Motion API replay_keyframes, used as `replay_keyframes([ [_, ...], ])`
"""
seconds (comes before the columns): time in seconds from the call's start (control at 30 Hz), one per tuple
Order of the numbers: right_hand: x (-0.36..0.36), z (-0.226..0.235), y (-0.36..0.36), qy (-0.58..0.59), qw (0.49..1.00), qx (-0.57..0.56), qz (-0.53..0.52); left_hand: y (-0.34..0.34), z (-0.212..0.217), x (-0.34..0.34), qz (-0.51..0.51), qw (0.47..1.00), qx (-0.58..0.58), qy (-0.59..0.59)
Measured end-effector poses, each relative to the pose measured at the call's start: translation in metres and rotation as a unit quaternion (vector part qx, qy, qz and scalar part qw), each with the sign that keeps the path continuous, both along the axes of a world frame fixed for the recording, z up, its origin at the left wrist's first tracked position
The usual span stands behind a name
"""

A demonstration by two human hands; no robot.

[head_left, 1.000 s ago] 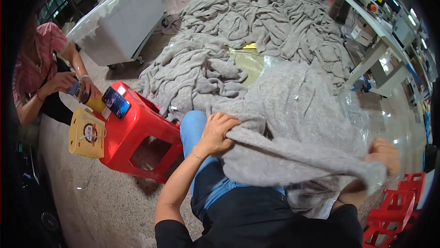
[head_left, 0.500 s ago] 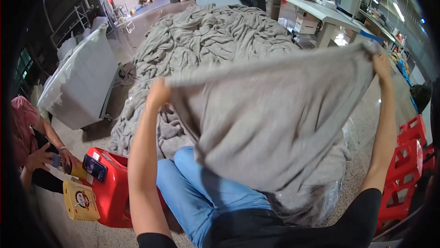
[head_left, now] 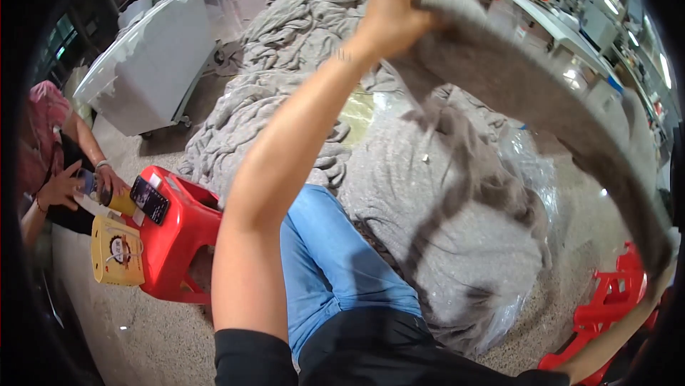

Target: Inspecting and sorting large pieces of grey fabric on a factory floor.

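Note:
My left hand (head_left: 396,18) is raised high, its fingers closed on one end of a grey plush cloth (head_left: 542,75). The cloth sweeps in a blurred arc to the far right. There my right hand (head_left: 668,261), partly lost in the dark rim, grips the other end low down. Beneath the cloth, a stack of similar grey cloths (head_left: 449,222) lies spread in front of my knees, with clear plastic film (head_left: 531,161) along its right side. A large crumpled heap of the same fabric (head_left: 307,22) rises behind it.
On my left, a red stool (head_left: 171,236) carries a phone (head_left: 149,199); a yellow paper bag (head_left: 118,250) hangs beside it. A seated person (head_left: 57,143) holds a cup there. A white wheeled bin (head_left: 146,65) stands beyond. Red stools (head_left: 606,300) and a worktable (head_left: 514,8) are at right.
My left hand has risen and moved right, while my right hand has swung down and outward. The cloth has shifted from hanging over my lap to an arc at the right, uncovering the stack.

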State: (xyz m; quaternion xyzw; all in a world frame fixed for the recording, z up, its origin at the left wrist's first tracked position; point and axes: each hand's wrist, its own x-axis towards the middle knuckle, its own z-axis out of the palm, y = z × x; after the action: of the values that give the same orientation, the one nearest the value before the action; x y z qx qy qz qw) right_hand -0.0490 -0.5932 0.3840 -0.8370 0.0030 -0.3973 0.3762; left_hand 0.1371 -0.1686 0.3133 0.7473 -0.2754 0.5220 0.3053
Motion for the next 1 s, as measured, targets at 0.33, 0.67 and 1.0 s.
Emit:
replay_keyframes([
  [0.33, 0.013, -0.299, -0.104, 0.648, 0.679, -0.202, 0.280, 0.078, -0.307, -0.078, -0.013, 0.693, 0.224, 0.685],
  [0.67, 0.023, -0.336, 0.067, 0.616, 0.691, -0.119, 0.359, 0.245, -0.376, -0.134, 0.519, 0.677, 0.005, 0.522],
  [1.0, 0.018, -0.379, 0.142, 0.612, 0.661, -0.123, 0.417, 0.274, -0.373, -0.123, 0.528, 0.657, 0.149, 0.517],
])
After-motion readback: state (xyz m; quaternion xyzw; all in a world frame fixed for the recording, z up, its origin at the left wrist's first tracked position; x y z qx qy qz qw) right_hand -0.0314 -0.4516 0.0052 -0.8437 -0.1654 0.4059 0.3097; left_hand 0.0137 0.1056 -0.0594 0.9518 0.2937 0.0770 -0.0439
